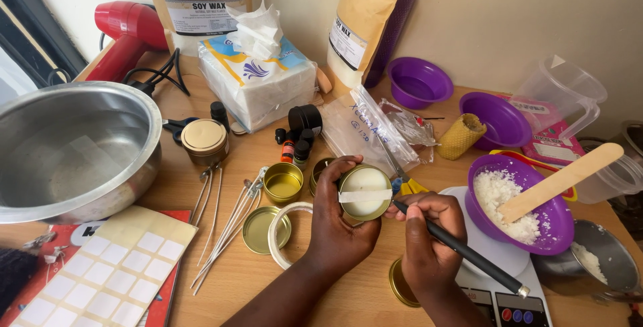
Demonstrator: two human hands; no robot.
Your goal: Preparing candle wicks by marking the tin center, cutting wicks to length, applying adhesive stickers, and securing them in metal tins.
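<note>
Left hand (338,223): we grip a gold tin (364,193) of white wax.
Right hand (429,233): our black pen (462,250) touches the tin's rim.

Home candle-making table (348,300), wax bags (194,6), wicks (224,226)

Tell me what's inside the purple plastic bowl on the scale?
The purple plastic bowl holds white wax flakes and a flat wooden stirring stick leaning over its rim. The stick hides some flakes beneath it.

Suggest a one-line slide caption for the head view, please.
Left hand steadies a wax-filled gold tin while the right hand brings a black pen to its taped top.
</note>
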